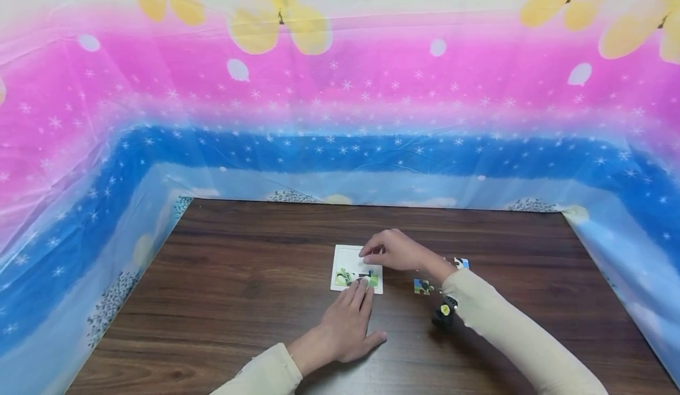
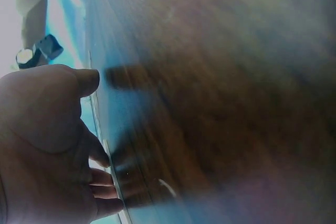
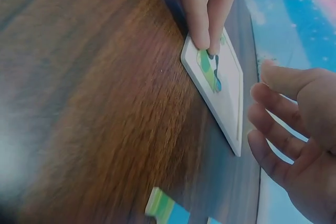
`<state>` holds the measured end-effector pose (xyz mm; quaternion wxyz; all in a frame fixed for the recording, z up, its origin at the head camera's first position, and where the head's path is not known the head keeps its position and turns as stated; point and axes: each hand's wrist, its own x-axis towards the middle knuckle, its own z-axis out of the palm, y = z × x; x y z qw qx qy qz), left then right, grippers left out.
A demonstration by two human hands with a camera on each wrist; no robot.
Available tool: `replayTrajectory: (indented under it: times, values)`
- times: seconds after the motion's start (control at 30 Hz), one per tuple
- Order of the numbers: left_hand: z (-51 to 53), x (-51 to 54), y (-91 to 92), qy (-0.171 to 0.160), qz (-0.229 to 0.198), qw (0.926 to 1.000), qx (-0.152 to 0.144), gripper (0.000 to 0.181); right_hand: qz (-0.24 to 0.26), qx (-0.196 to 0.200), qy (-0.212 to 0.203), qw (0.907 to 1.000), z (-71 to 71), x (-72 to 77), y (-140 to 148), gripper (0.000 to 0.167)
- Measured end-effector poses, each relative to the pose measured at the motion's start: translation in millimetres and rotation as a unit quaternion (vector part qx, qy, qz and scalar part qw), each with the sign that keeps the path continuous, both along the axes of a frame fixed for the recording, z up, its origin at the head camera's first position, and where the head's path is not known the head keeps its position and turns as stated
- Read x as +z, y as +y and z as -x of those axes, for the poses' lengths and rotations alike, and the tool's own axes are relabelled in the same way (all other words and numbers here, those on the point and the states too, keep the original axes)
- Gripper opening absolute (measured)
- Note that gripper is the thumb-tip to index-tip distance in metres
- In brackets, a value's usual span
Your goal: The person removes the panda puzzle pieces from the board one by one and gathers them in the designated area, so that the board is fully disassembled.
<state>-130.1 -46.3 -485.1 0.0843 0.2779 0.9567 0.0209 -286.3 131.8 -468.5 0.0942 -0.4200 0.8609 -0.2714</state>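
Note:
A white puzzle tray (image 1: 347, 257) lies on the table, with green, white and black puzzle pieces (image 1: 342, 277) fitted along its near side. My left hand (image 1: 346, 327) rests its straight fingertips on those pieces; in the right wrist view its fingers (image 3: 195, 17) press near one corner. Over the tray's far right part hovers my right hand (image 1: 397, 252), fingers loosely bent. Nothing shows between its thumb and fingers (image 3: 270, 100) in the right wrist view. The left wrist view has the left hand (image 2: 50, 140) flat, thumb spread, with the tray's edge by its fingertips.
Loose puzzle pieces lie right of the tray: one blue and green (image 1: 423, 287), another (image 1: 461, 263) beyond the right forearm, which partly hides the group. A black wrist device (image 1: 445, 311) hangs at the right wrist. Patterned cloth (image 1: 340, 153) surrounds the brown wooden table (image 1: 239, 265).

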Motion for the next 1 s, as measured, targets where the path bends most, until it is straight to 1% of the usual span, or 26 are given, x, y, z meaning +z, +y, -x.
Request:
replayTrajectory:
  times: [0.17, 0.37, 0.57, 0.7, 0.9, 1.0]
  values:
    - [0.3, -3.6, -0.1, -0.002, 0.002, 1.0000, -0.002, 0.086, -0.002, 0.017, -0.001, 0.9999, 10.8, -8.2, -10.7, 0.019]
    - [-0.4, -3.0, 0.8, -0.009, 0.015, 0.9998, 0.002, 0.087, -0.008, 0.046, -0.006, 0.9989, 17.2, -12.4, -24.1, 0.020]
    - [0.2, -1.7, 0.5, -0.007, 0.020, 0.9998, -0.003, 0.088, -0.006, 0.082, -0.010, 0.9965, 14.1, -10.9, -37.8, 0.018]
    - [0.1, -1.2, 0.7, -0.007, 0.021, 0.9998, -0.002, 0.088, -0.009, 0.097, -0.005, 0.9952, 12.1, -13.2, -43.9, 0.016]
    - [-1.1, 0.0, 1.3, -0.001, 0.025, 0.9997, 0.001, 0.088, -0.033, 0.103, 0.018, 0.9940, 9.6, -17.0, -49.2, 0.017]
    - [-1.1, -1.3, 1.0, 0.002, 0.022, 0.9998, -0.001, 0.088, -0.042, 0.104, 0.019, 0.9935, 7.2, -16.6, -50.5, 0.017]
